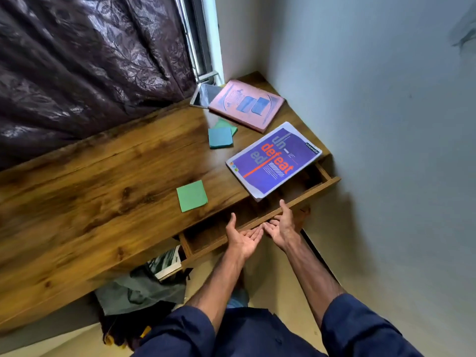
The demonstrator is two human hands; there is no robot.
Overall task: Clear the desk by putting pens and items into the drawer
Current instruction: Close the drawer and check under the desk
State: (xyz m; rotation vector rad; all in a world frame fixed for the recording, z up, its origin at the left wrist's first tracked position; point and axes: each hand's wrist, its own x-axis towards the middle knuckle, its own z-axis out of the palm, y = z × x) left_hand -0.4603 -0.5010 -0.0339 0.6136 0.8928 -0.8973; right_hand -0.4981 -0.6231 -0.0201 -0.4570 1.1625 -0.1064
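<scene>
The wooden desk [103, 189] has its drawer [316, 188] pulled out at the near right. My right hand [282, 228] grips the drawer's front panel, thumb over the top edge and fingers curled beneath. My left hand [243, 239] lies palm up beside it, thumb above the panel and fingers fairly straight under it. On the desk lie a green sticky pad [192, 195], a teal pad [220, 137] overlapping another green pad [233, 127], a purple book [273, 161] overhanging the open drawer, a pink book [247, 104] and a tablet [203, 95]. No pens are visible.
A dark curtain [90, 60] hangs behind the desk and a pale wall [386, 124] runs close along its right end. Under the desk sit a grey bag [139, 292] and some books [167, 264].
</scene>
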